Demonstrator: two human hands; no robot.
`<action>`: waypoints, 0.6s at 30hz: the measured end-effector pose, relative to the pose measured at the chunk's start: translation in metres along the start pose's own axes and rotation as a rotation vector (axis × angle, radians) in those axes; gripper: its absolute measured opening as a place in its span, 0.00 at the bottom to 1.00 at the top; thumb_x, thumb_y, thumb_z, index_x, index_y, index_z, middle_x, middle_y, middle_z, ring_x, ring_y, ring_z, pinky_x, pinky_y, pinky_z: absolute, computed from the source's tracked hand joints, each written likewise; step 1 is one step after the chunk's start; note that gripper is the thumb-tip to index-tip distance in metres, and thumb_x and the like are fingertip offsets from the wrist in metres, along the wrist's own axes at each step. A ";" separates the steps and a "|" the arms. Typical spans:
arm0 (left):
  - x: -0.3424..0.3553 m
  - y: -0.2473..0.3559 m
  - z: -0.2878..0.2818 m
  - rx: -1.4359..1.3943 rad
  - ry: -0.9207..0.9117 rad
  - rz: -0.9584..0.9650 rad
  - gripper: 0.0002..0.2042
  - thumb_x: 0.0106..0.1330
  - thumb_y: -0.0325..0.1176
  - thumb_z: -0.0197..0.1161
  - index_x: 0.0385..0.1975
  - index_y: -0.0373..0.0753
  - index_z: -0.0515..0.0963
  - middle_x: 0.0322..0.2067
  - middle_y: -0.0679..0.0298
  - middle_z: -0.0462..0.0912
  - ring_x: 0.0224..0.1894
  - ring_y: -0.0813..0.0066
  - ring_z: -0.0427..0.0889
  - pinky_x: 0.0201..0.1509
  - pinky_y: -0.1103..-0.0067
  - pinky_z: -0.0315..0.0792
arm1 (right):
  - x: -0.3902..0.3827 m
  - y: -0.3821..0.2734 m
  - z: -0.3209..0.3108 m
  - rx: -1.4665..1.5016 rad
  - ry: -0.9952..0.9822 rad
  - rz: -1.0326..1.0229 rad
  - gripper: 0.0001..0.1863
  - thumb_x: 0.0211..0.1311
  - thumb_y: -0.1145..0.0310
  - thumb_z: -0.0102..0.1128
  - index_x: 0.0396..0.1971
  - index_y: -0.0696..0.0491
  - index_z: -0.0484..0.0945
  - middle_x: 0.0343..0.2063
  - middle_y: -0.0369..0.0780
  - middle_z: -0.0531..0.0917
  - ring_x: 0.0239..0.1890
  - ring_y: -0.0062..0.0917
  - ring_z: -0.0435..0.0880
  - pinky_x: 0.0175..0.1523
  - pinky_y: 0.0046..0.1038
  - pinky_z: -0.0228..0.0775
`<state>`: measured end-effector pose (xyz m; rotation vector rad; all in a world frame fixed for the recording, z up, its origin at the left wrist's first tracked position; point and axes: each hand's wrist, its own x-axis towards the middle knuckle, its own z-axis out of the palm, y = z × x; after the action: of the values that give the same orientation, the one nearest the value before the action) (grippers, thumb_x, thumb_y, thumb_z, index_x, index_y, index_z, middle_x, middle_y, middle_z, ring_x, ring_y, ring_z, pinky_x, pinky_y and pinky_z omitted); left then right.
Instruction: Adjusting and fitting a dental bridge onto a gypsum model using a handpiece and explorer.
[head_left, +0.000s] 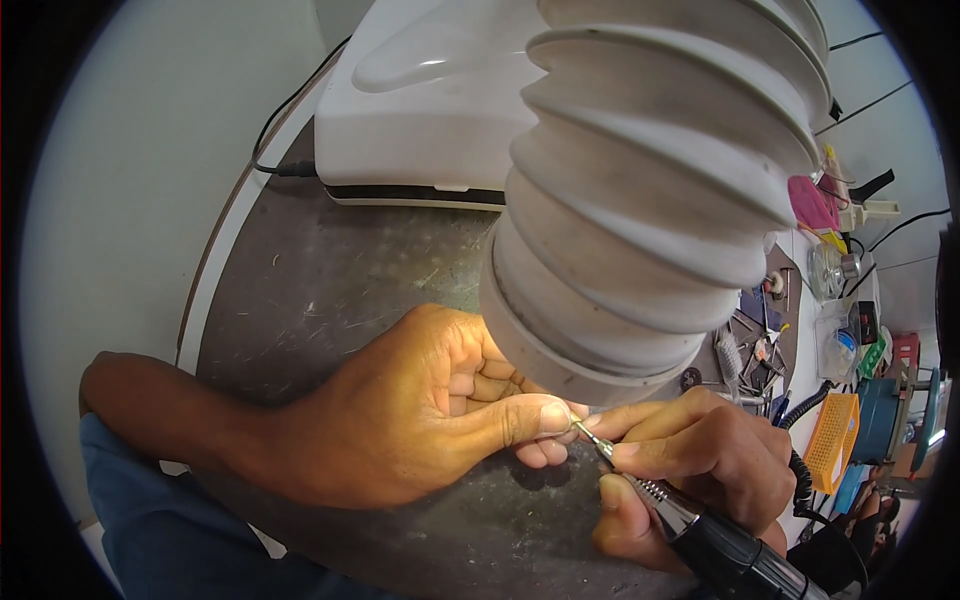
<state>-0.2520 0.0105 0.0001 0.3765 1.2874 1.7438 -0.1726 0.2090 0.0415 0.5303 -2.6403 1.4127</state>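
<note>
My left hand (400, 440) is closed, thumb against the fingers, in a pinch beneath the hose mouth. What it holds at the fingertips is too small and too hidden to make out. In my right hand (720, 440) is a black and silver rotary handpiece (715, 545), gripped like a pen. Its thin bit (586, 433) points up and left and meets the left thumb tip. Just above both hands hangs a wide white corrugated hose (650, 200), its rim close to the fingers. Light falls on the left palm.
Below the hands lies a scratched dark tabletop (320, 280). A white machine (420, 150) with a black cord (296, 169) stands at the back. Loose small tools (765, 355), a yellow basket (833, 440), a clear jar (826, 272) and a coiled black cord (805, 408) crowd the right side.
</note>
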 end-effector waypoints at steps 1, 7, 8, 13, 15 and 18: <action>0.000 0.000 0.001 0.000 -0.003 0.000 0.07 0.69 0.24 0.62 0.43 0.30 0.77 0.35 0.60 0.83 0.37 0.76 0.84 0.43 0.80 0.81 | -0.001 0.001 0.001 -0.002 0.001 0.001 0.10 0.44 0.82 0.69 0.27 0.62 0.76 0.21 0.45 0.81 0.28 0.37 0.89 0.33 0.29 0.83; 0.000 -0.002 0.003 -0.054 0.023 0.056 0.07 0.69 0.24 0.62 0.43 0.29 0.77 0.37 0.59 0.84 0.38 0.76 0.85 0.44 0.80 0.81 | -0.009 -0.003 -0.003 0.033 0.039 -0.084 0.14 0.51 0.78 0.69 0.34 0.62 0.72 0.24 0.45 0.79 0.32 0.38 0.89 0.36 0.30 0.83; 0.000 -0.002 0.001 -0.038 0.017 0.036 0.07 0.69 0.24 0.61 0.43 0.29 0.77 0.37 0.58 0.84 0.38 0.75 0.85 0.44 0.80 0.81 | -0.010 -0.008 -0.010 0.013 0.002 -0.051 0.14 0.53 0.77 0.67 0.35 0.62 0.71 0.25 0.45 0.78 0.31 0.37 0.88 0.37 0.31 0.83; 0.000 -0.001 0.001 -0.090 -0.002 0.030 0.07 0.70 0.23 0.60 0.45 0.29 0.76 0.37 0.57 0.84 0.40 0.72 0.86 0.46 0.78 0.82 | -0.017 -0.001 -0.016 0.121 0.072 -0.055 0.13 0.57 0.75 0.64 0.36 0.61 0.68 0.26 0.46 0.76 0.31 0.35 0.87 0.41 0.32 0.83; 0.000 0.005 0.003 -0.140 -0.006 -0.039 0.08 0.70 0.23 0.59 0.45 0.28 0.76 0.37 0.56 0.83 0.40 0.70 0.85 0.47 0.77 0.82 | -0.018 -0.006 -0.017 0.150 0.094 -0.012 0.13 0.59 0.73 0.63 0.36 0.61 0.68 0.26 0.47 0.76 0.33 0.35 0.86 0.43 0.33 0.82; -0.001 0.001 0.001 -0.121 -0.050 0.007 0.11 0.72 0.25 0.58 0.50 0.28 0.74 0.40 0.59 0.82 0.42 0.77 0.82 0.49 0.80 0.80 | -0.013 -0.003 -0.018 0.096 0.035 -0.020 0.14 0.59 0.74 0.63 0.38 0.62 0.67 0.26 0.47 0.76 0.34 0.35 0.86 0.44 0.33 0.82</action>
<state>-0.2517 0.0100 0.0017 0.3528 1.1403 1.7978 -0.1612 0.2254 0.0506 0.5352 -2.5438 1.5344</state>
